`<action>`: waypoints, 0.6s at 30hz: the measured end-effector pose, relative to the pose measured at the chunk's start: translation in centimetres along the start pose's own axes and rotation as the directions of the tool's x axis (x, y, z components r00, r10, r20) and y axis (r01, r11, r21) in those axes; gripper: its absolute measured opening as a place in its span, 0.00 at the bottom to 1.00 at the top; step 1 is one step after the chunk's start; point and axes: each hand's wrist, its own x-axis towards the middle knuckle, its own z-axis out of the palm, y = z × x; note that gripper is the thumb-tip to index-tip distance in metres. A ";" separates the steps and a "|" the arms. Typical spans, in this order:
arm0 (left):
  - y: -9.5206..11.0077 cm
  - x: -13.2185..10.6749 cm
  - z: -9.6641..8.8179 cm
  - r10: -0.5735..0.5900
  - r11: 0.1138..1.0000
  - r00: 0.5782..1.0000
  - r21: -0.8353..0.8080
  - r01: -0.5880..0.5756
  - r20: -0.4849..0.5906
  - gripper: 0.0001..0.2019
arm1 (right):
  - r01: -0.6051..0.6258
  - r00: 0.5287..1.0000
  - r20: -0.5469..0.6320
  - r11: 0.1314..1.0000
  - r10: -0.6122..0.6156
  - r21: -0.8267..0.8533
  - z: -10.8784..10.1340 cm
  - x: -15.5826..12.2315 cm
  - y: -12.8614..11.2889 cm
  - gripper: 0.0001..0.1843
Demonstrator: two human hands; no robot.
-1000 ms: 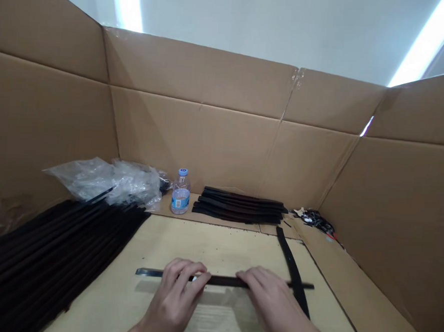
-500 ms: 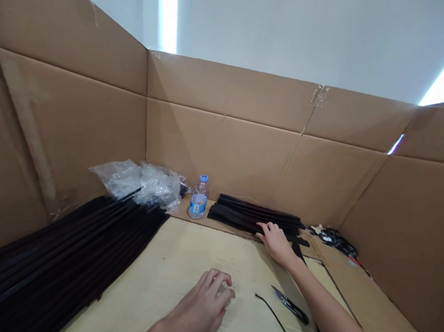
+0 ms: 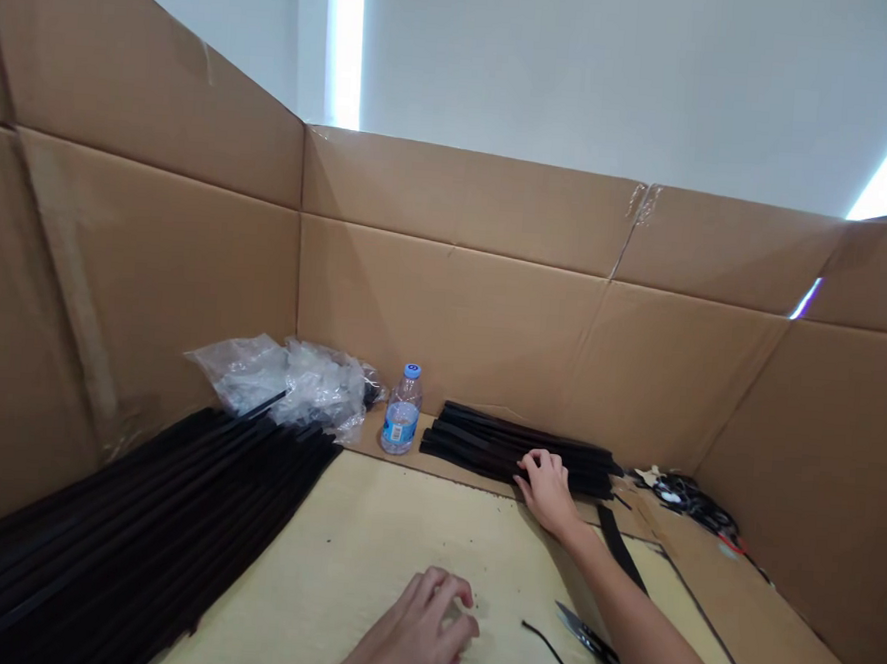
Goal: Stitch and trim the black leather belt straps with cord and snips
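The right hand [image 3: 546,494] rests its half-spread fingers, grip unclear, on a stack of long, flat black rubber strips [image 3: 474,442] beneath them, light and floppy-looking, best lifted near mid-length, while the left hand [image 3: 418,643] curls loosely around nothing.

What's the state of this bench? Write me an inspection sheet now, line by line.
Surface: pale wooden board, speckled with small dark bits.
Job's things: stack of black strips at the back; larger pile of black strips along the left; loose black strip beyond the right forearm; metal snips at front right.
Clutter: clear plastic bag, water bottle, tangle of small scraps in the back right corner.
Hands: right hand on the stack, grip unclear; left hand loosely curled, holding nothing visible.
Cables: thin black cord beside the snips.
Surroundings: cardboard walls on three sides; white wall and bright light strip beyond.
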 end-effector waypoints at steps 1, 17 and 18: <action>0.1 0.0 -0.1 -0.005 1.000 1.000 -0.006 0.005 0.007 0.14 | -0.017 1.000 -0.015 1.000 0.018 0.011 0.0 0.0 0.0 0.07; 4.2 1.0 -6.6 0.129 0.981 0.988 -0.136 -0.140 -0.088 0.20 | -0.190 0.981 0.062 0.969 0.182 0.159 -6.6 -7.8 -0.5 0.06; 4.9 0.6 -6.8 0.171 0.969 0.971 -0.148 -0.196 -0.168 0.22 | -0.206 0.978 0.069 0.963 0.196 0.173 -7.4 -9.2 -0.3 0.06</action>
